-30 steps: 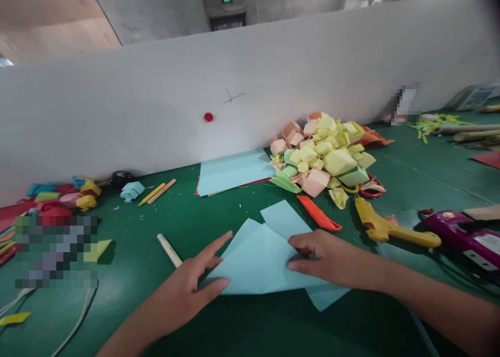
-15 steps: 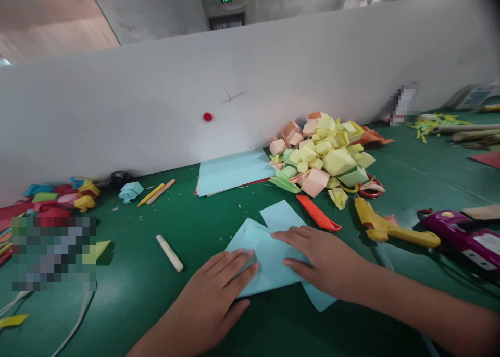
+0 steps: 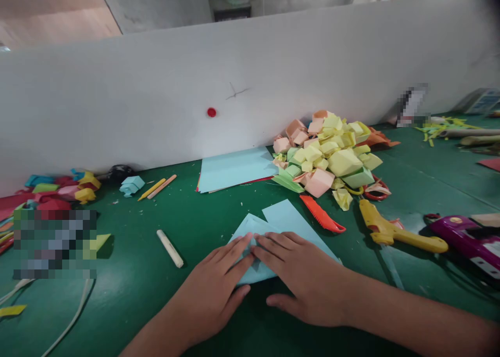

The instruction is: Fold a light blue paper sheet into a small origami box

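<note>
While you are pressing both palms flat on the paper [image 3: 287, 222], which is lying on the green mat [image 3: 203, 211] at centre front, nothing is gripping it: both hands are lying open, fingers spread, holding nothing. To the left, a white stick [image 3: 169, 248] is resting apart from your left hand [image 3: 213, 289], whose fingertips are meeting those of your right hand [image 3: 308, 279] over the folded corner. Since only downward pressure is pinning the sheet, uneven pushing is likely to be sliding one layer over the other and skewing the crease. Further right, the orange cutter [image 3: 322, 214] is lying just beside the paper's far edge, with the glue gun [image 3: 394, 231] near your right forearm; a sweeping wrist is liable to be knocking either one.
</note>
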`<state>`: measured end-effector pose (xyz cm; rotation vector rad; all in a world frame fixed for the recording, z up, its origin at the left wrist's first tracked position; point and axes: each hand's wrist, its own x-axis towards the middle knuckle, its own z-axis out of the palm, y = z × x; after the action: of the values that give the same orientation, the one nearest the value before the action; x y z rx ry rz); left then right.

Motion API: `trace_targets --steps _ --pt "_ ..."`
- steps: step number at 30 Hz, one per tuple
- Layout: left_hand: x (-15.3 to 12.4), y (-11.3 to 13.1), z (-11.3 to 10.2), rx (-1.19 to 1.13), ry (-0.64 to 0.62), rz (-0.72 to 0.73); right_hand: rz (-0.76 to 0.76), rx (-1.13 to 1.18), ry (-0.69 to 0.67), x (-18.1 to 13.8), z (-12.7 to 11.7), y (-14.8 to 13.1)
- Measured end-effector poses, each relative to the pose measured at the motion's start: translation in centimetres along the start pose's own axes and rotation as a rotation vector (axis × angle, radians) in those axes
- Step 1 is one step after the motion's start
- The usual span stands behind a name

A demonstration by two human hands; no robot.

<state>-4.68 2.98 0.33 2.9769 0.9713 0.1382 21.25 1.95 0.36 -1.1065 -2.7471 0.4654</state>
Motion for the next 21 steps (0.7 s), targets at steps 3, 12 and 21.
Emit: trace_targets --steps 3,12,21 --pt "0.1 0.0 -0.2 0.005 0.033 -0.040 0.023 -0.015 -0.006 0.9 -0.2 0.0" --pt "0.1 -0.3 -0.2 0.029 0.053 -0.020 0.038 -0.053 -0.029 2.6 -1.1 0.8" --pt "0.0 -0.6 0.5 0.024 0.084 0.024 0.060 0.024 -0.119 3.9 -2.4 1.6"
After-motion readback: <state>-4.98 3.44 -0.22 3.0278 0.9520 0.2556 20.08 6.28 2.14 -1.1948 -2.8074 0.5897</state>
